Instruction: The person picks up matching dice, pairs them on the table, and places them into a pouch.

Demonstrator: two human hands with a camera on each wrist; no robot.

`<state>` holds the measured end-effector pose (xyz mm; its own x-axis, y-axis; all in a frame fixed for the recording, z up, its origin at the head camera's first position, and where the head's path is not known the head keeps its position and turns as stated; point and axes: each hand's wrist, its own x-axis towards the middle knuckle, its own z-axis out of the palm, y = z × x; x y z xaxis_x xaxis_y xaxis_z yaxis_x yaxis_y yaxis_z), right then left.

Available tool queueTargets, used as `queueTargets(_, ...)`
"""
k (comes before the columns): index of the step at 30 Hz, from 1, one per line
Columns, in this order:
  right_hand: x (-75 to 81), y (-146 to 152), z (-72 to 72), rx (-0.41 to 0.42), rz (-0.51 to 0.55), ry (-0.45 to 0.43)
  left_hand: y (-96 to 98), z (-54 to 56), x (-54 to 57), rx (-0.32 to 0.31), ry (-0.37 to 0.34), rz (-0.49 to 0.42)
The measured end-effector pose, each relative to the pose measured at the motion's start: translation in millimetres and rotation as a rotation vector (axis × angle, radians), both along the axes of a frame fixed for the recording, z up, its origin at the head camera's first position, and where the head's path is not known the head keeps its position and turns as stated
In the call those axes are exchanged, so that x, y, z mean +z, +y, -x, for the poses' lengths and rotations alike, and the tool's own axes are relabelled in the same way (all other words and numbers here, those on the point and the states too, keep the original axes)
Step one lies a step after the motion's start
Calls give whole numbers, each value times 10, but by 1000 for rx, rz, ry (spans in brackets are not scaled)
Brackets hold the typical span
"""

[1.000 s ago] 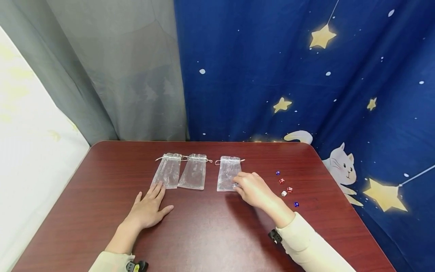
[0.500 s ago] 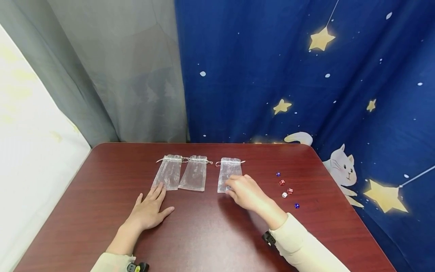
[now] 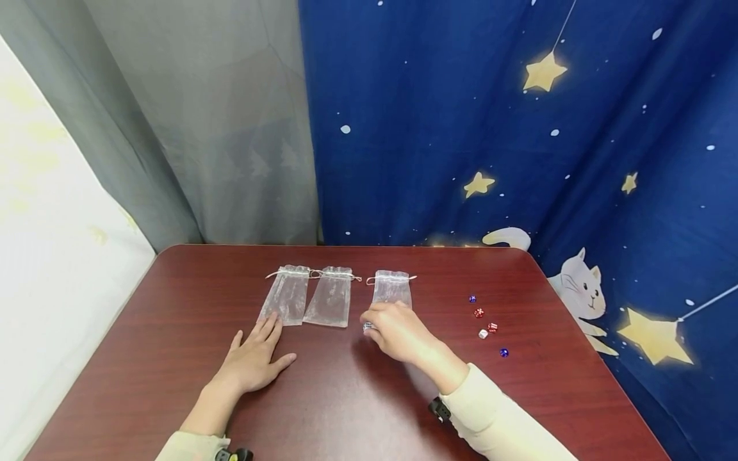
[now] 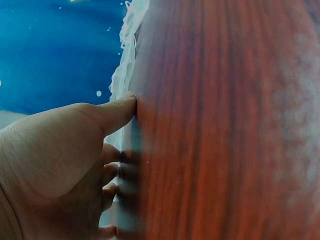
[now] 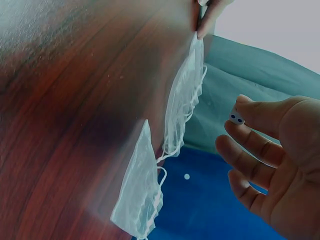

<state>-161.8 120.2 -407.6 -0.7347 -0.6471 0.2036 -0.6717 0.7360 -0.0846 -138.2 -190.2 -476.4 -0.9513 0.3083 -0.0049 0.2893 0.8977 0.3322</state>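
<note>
My right hand [image 3: 398,331] pinches a white die [image 5: 237,117] with dark pips between thumb and index finger, raised over the table in the right wrist view. In the head view it overlaps the lower part of the right sheer drawstring pouch [image 3: 393,289]. My left hand [image 3: 252,360] lies palm down with spread, straight fingers, its fingertips on the lower edge of the left pouch [image 3: 288,298]. Beside that pouch is the middle pouch [image 3: 330,301]. All three pouches lie flat, their drawstring ends toward the far edge.
Loose dice lie on the right side of the brown table [image 3: 190,301]: a blue die [image 3: 473,299], a red die [image 3: 479,313], another red die [image 3: 492,328], a white die [image 3: 483,334] and a nearer blue die [image 3: 504,353]. Curtains [image 3: 403,128] hang behind the table.
My right hand has moved left with the die, across the right pouch's lower part. The left hand stays in place, and the pouches and loose dice lie as before.
</note>
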Motion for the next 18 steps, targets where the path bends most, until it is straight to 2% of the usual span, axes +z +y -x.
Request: queueTargets(18, -76, -337, 0, 31, -80, 7, 3, -11, -6, 6, -4, -11)
